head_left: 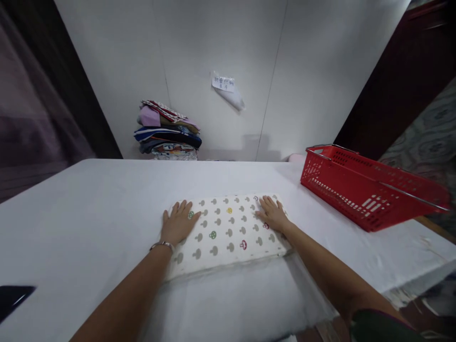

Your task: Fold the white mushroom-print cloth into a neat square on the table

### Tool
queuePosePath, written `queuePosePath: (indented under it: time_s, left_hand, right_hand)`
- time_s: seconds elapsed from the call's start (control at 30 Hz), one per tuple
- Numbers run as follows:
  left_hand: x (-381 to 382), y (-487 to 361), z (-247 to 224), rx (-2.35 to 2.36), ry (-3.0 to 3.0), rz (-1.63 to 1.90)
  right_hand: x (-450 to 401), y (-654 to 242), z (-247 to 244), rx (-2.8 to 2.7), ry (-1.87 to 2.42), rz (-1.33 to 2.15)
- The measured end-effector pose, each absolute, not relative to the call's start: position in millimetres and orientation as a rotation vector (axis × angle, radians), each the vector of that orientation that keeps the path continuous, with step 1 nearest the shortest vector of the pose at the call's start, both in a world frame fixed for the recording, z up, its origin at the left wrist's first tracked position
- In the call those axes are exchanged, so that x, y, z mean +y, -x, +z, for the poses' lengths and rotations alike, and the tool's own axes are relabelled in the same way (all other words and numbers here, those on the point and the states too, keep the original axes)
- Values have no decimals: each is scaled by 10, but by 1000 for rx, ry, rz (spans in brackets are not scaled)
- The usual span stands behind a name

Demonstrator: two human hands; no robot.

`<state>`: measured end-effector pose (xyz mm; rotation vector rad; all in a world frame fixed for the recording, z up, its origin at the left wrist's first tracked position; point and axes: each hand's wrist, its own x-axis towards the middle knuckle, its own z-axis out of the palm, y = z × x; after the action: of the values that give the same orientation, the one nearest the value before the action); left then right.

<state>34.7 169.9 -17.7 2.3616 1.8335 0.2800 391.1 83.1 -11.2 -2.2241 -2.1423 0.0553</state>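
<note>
A folded white cloth [228, 232] printed with grey, green, yellow and red mushrooms lies flat in front of me. My left hand [178, 222] rests on its left end, palm down with the fingers spread; a bracelet circles that wrist. On the cloth's right end lies my right hand [273, 214], also flat with fingers apart. Neither hand grips anything. The parts of the cloth under both palms are hidden.
White fabric covers the table [89, 213]. A red plastic basket [356, 185] with metal handles stands at the right. Behind the far edge rises a stack of folded clothes [169, 130]. A dark, shiny object [14, 299] lies at the near left. A paper note [223, 84] hangs on the wall.
</note>
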Motion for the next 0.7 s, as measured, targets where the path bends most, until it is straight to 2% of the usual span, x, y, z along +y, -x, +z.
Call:
queuePosePath:
  time_s: [0.2, 0.4, 0.7]
  left_hand:
    - [1698, -353, -164, 1834, -2361, 294]
    - [1689, -341, -148, 1819, -2358, 283]
    - [1439, -342, 253, 1699, -2347, 125]
  right_hand:
    - [654, -3908, -74, -2080, 2352, 204]
    - [202, -3945, -96, -1971, 2364, 46]
    - [79, -3955, -117, -1959, 2421, 121]
